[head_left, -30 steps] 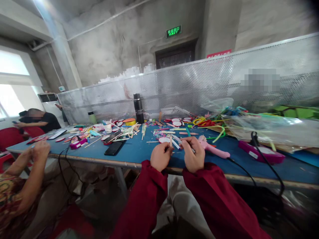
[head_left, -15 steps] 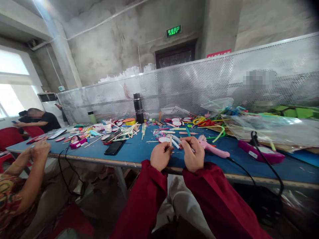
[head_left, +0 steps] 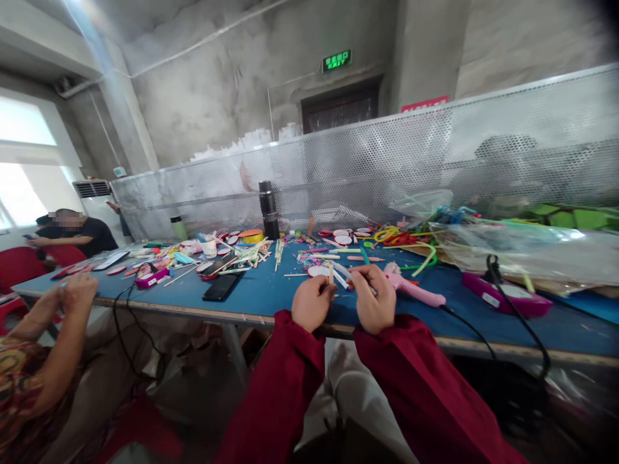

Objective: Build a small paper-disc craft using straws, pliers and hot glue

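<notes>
My left hand [head_left: 311,304] is closed at the table's front edge, pinching a short flat wooden stick [head_left: 331,272] that stands up from its fingers. Just to the right, my right hand [head_left: 375,300] curls round a slim whitish pen-like tool [head_left: 342,269], its tip slanting towards the stick. A teal stick [head_left: 364,256] rises behind the right fingers; whether they hold it I cannot tell. Beyond the hands lies a white disc with a red rim [head_left: 319,271]. A pink glue gun [head_left: 416,290] with a black cable rests beside my right hand.
A black phone [head_left: 222,287], a black bottle [head_left: 269,211] and a pile of wooden sticks [head_left: 254,254] are on the blue table [head_left: 271,293]. Purple devices with cables [head_left: 505,295] lie at right and left. A perforated metal screen [head_left: 333,174] stands behind. A co-worker's hands [head_left: 77,293] are at left.
</notes>
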`<act>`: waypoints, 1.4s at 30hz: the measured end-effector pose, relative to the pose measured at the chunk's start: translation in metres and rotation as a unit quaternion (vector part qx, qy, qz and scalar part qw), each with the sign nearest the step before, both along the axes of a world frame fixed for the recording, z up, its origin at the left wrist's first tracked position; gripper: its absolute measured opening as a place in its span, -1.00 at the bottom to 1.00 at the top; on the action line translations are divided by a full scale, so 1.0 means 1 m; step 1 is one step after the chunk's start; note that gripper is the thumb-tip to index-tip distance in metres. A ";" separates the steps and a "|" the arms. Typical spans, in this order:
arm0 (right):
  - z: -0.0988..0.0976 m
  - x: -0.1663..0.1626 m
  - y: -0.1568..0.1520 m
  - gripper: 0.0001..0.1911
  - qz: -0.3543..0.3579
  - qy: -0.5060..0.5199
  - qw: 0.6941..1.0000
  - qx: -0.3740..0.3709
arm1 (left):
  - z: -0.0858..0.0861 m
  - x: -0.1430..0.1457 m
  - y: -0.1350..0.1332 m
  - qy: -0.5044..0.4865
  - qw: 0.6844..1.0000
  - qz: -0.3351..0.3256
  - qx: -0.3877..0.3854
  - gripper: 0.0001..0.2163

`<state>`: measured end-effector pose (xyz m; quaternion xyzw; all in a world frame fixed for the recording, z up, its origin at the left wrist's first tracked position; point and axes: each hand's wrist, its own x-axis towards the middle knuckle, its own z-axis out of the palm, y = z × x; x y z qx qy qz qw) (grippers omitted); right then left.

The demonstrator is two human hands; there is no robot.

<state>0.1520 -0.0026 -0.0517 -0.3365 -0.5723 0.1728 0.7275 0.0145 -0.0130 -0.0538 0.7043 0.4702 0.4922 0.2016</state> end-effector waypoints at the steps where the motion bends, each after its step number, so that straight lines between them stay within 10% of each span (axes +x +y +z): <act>1: 0.000 0.000 0.000 -0.83 -0.006 0.002 1.000 -0.002 | 0.000 0.000 0.000 0.000 1.000 0.001 0.000 -0.78; 42: -0.003 -0.001 0.001 -0.85 -0.009 0.022 1.000 -0.009 | -0.001 0.000 0.001 -0.013 1.000 -0.002 -0.011 -0.79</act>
